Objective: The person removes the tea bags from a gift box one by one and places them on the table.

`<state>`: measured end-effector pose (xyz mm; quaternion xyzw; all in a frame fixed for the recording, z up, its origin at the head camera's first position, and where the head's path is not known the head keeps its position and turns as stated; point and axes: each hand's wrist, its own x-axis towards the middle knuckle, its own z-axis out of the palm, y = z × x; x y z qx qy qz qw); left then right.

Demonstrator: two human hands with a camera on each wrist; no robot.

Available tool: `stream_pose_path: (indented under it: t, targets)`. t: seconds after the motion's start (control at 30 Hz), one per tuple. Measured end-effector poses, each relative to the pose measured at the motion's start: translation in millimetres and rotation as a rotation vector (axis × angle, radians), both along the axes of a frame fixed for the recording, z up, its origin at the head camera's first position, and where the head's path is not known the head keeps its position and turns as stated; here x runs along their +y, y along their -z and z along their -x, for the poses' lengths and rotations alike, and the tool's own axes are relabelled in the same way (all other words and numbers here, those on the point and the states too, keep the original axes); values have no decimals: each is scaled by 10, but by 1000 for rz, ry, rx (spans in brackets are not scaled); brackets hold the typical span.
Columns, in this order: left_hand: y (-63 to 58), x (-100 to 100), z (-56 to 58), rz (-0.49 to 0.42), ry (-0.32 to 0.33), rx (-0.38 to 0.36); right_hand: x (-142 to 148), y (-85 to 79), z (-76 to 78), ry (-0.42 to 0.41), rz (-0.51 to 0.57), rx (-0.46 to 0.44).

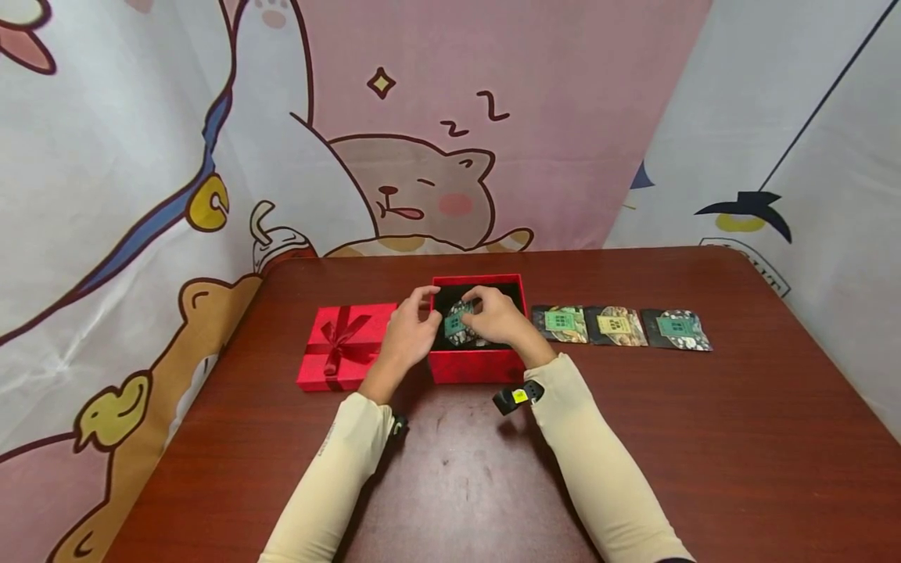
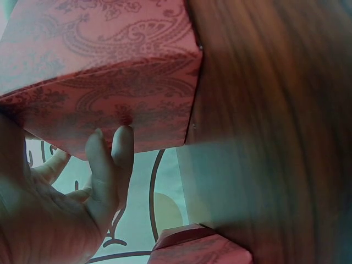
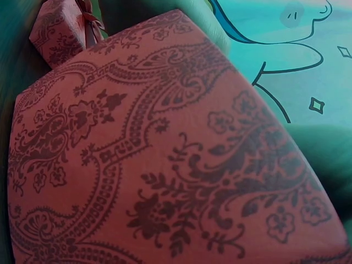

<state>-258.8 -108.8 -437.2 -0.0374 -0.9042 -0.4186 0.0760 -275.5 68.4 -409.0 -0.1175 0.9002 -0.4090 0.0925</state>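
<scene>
The red gift box (image 1: 477,366) stands lidless at the table's middle, its inside black. My left hand (image 1: 410,332) is at its left wall, thumb at the rim. In the left wrist view, fingers (image 2: 123,159) of that hand touch the box's patterned outer side (image 2: 157,102). Reaching in over the near rim, my right hand (image 1: 501,317) pinches a dark sachet with a green label (image 1: 456,322) inside the box. In the right wrist view the box wall (image 3: 137,143) hides the right fingers.
A red lid with a ribbon bow (image 1: 341,344) lies left of the box. To the right, three flat sachets sit in a row: one green-labelled (image 1: 561,322), one yellow-labelled (image 1: 615,325), one teal-labelled (image 1: 676,328). A printed cloth (image 1: 563,141) hangs behind the brown table (image 1: 450,485).
</scene>
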Motion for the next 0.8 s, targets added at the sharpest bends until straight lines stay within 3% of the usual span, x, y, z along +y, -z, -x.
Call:
stream_pose_path:
  t: [0.53,0.8]
  targets:
    - [-8,-4,-19,-8,6,13,-79,-3,38,-16,-80,64]
    - [10,1,-32,-7,1,14,103,-119,-32,-11,-10,109]
